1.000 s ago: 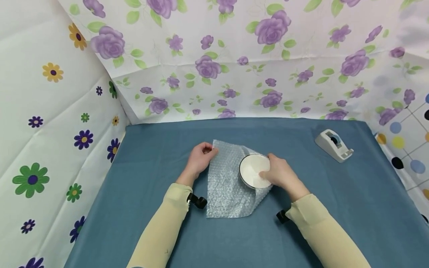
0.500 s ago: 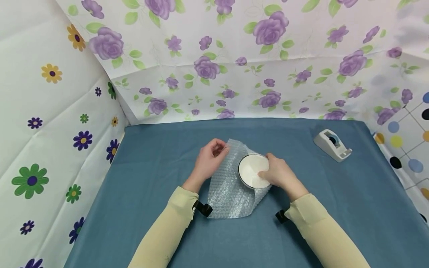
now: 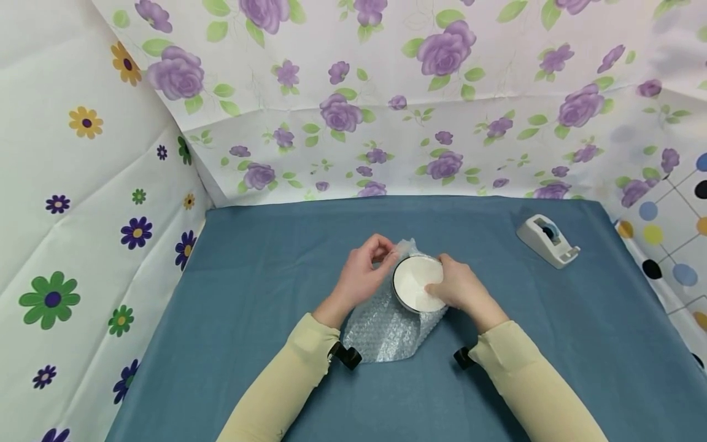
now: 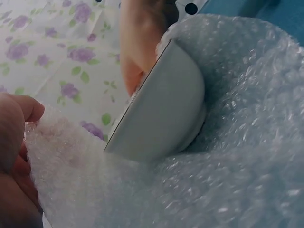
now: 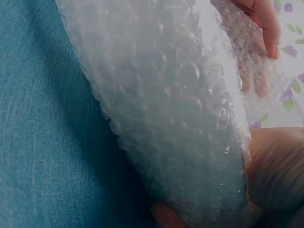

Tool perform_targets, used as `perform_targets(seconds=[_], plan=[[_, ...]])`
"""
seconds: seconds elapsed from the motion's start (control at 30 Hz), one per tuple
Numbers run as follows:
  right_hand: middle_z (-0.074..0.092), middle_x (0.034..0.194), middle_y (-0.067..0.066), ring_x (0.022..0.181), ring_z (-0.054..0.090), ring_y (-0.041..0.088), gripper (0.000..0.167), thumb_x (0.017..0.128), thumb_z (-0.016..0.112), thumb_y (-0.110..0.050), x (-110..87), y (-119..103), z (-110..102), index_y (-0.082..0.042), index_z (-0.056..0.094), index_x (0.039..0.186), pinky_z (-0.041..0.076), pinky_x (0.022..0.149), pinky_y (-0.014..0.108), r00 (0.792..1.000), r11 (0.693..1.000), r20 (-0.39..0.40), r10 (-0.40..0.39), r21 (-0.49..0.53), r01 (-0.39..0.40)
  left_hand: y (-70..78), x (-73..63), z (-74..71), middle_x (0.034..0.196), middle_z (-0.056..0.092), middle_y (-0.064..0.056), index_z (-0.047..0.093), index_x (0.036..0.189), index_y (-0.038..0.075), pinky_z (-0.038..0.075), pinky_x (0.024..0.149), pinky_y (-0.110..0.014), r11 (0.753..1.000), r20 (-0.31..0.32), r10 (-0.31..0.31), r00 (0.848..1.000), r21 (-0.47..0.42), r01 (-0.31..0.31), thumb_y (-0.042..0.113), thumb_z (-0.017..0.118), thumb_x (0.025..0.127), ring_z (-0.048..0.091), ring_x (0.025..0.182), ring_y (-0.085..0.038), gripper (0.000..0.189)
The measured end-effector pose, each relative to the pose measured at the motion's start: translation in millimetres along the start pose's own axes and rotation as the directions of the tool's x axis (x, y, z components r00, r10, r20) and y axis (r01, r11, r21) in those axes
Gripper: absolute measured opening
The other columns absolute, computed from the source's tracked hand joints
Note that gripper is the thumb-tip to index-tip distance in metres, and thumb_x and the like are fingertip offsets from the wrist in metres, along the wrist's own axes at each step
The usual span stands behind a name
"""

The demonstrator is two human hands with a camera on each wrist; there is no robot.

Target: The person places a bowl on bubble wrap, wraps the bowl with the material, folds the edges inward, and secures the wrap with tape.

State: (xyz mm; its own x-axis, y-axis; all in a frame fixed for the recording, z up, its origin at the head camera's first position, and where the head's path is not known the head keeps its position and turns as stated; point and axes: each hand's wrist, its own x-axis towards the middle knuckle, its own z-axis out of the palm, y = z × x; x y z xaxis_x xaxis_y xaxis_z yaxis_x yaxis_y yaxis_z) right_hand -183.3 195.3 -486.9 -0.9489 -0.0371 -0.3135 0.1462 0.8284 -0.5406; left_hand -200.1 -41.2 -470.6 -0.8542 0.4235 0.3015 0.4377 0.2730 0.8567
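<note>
A white bowl (image 3: 413,283) with a dark rim sits upright on a sheet of bubble wrap (image 3: 381,331) on the table. My right hand (image 3: 464,285) grips the bowl's right side, thumb inside the rim and fingers outside over the wrap. Between thumb and fingertips my left hand (image 3: 364,270) pinches the far-left edge of the sheet, lifted beside the bowl's left rim. In the left wrist view, the wrap rises around the bowl (image 4: 164,104), whose left-hand side stays bare. From the right wrist, bubble wrap (image 5: 161,95) covers the bowl's outer wall, with fingertips underneath.
A white tape dispenser (image 3: 549,240) stands at the back right of the blue-covered table (image 3: 265,258). Floral cloth (image 3: 342,153) hangs behind the table, and patterned cloths hang at both sides. A black wrist camera (image 3: 347,356) hangs close to the wrap's near-left corner.
My left hand has moved right, drawing the wrap's far-left edge up and over toward the bowl. My right hand and the bowl have stayed in place.
</note>
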Motion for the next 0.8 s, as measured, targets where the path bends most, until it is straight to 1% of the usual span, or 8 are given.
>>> perform_targets(seconds=[0.13, 0.27, 0.37, 0.4, 0.53, 0.6, 0.63, 0.8], plan=[[0.055, 0.145, 0.037, 0.128, 0.059, 0.052, 0.076, 0.098, 0.077, -0.025, -0.6, 1, -1, 0.009, 0.041, 0.156, 0.054, 0.099, 0.062, 1.0, 1.0, 0.002, -0.002, 0.002, 0.002, 4.1, -2.1, 5.7, 0.121, 0.077, -0.014, 0.063, 0.116, 0.008, 0.059, 0.088, -0.051, 0.998, 0.052, 0.054, 0.997, -0.013, -0.054, 0.018, 0.06, 0.112, 0.071, 0.122, -0.033, 0.01], [0.056, 0.144, 0.037, 0.126, 0.061, 0.051, 0.076, 0.098, 0.077, -0.025, -0.4, 0, -1, 0.009, 0.041, 0.156, 0.055, 0.097, 0.06, 1.0, 1.0, 0.002, -0.004, 0.0, 0.004, 5.8, -3.0, 10.1, 0.121, 0.077, -0.017, 0.063, 0.116, 0.009, 0.053, 0.069, -0.036, 0.995, 0.106, 0.098, 0.99, -0.005, -0.098, 0.017, 0.057, 0.113, 0.071, 0.121, -0.034, 0.011], [0.056, 0.144, 0.037, 0.126, 0.061, 0.051, 0.076, 0.098, 0.076, -0.024, 0.2, 0, -1, 0.01, 0.041, 0.156, 0.055, 0.096, 0.06, 1.0, 1.0, 0.003, -0.008, -0.005, 0.008, 5.0, -3.8, 13.7, 0.121, 0.077, -0.012, 0.064, 0.116, 0.011, 0.049, 0.061, -0.029, 0.992, 0.139, 0.112, 0.984, 0.036, -0.118, 0.018, 0.058, 0.113, 0.071, 0.12, -0.031, 0.01], [0.056, 0.144, 0.037, 0.126, 0.061, 0.051, 0.076, 0.098, 0.076, -0.024, 0.4, 0, 0, 0.01, 0.04, 0.156, 0.056, 0.097, 0.06, 1.0, 1.0, 0.005, -0.008, -0.007, 0.008, 4.7, -3.9, 15.2, 0.122, 0.077, -0.01, 0.065, 0.116, 0.011, 0.05, 0.061, -0.029, 0.991, 0.15, 0.116, 0.982, 0.052, -0.125, 0.018, 0.059, 0.113, 0.071, 0.121, -0.029, 0.01], [0.055, 0.145, 0.037, 0.127, 0.061, 0.051, 0.076, 0.098, 0.075, -0.025, 0.3, 0, 0, 0.009, 0.04, 0.156, 0.056, 0.096, 0.06, 1.0, 1.0, 0.009, -0.006, -0.013, 0.006, 4.2, -5.8, 21.0, 0.123, 0.076, -0.005, 0.07, 0.117, 0.011, 0.061, 0.076, -0.04, 0.983, 0.195, 0.129, 0.972, 0.108, -0.152, 0.02, 0.062, 0.112, 0.072, 0.12, -0.026, 0.013], [0.056, 0.144, 0.037, 0.126, 0.061, 0.051, 0.076, 0.098, 0.075, -0.025, 0.0, 1, 0, 0.009, 0.04, 0.156, 0.057, 0.095, 0.059, 1.0, 1.0, 0.005, -0.01, -0.013, 0.01, 4.2, -6.5, 23.7, 0.122, 0.076, -0.004, 0.073, 0.118, 0.01, 0.061, 0.088, -0.047, 0.976, 0.203, 0.142, 0.969, 0.132, -0.171, 0.02, 0.065, 0.11, 0.072, 0.118, -0.025, 0.015], [0.056, 0.144, 0.037, 0.125, 0.062, 0.051, 0.075, 0.098, 0.074, -0.024, -0.3, 1, 0, 0.009, 0.041, 0.156, 0.057, 0.094, 0.059, 1.0, 1.0, 0.003, -0.013, -0.012, 0.013, 4.3, -7.0, 24.9, 0.12, 0.077, -0.003, 0.074, 0.117, 0.011, 0.061, 0.09, -0.047, 0.973, 0.203, 0.149, 0.968, 0.147, -0.18, 0.02, 0.066, 0.109, 0.073, 0.116, -0.025, 0.014], [0.058, 0.141, 0.037, 0.121, 0.064, 0.051, 0.074, 0.096, 0.074, -0.024, -1.0, 2, -1, 0.009, 0.042, 0.155, 0.057, 0.091, 0.059, 0.999, 0.999, -0.008, -0.038, -0.002, 0.038, 4.3, -8.7, 28.9, 0.113, 0.075, 0.002, 0.076, 0.107, 0.016, 0.059, 0.089, -0.037, 0.945, 0.205, 0.183, 0.961, 0.234, -0.23, 0.019, 0.072, 0.106, 0.073, 0.104, -0.02, 0.004]])
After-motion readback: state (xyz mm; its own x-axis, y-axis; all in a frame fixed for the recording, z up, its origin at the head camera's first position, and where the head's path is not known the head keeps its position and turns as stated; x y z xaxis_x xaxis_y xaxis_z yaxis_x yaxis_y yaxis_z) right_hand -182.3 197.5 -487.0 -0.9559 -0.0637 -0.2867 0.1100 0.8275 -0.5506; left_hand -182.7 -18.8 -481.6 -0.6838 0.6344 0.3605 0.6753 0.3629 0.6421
